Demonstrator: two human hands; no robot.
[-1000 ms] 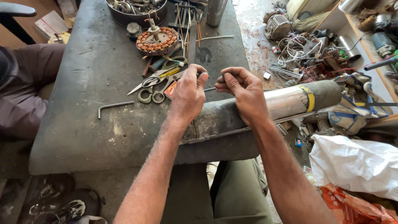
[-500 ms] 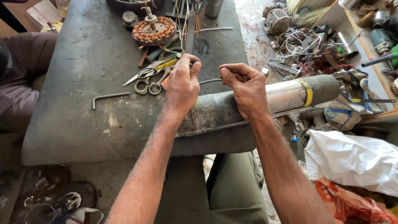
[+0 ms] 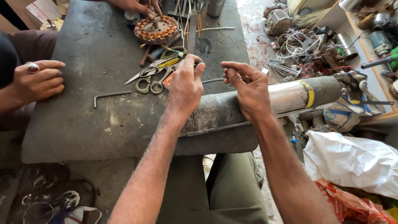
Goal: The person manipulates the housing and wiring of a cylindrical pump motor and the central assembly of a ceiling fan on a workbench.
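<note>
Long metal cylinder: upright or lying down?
Lying down. The cylinder rests on its side along the table edge, its far end overhanging; both hands work a wire above it.

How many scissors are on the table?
2: one pair of scissors with yellow on it, blades pointing left, and one green-handled pair of scissors just below, both beside the left hand. More may be hidden.

Far left, beside the table: pale flat carton (image 3: 40,10), printed. Near right, on the floor: crumpled white plastic bag (image 3: 352,161), with an orange wrapper (image 3: 352,205) below it. No signs or screens.
</note>
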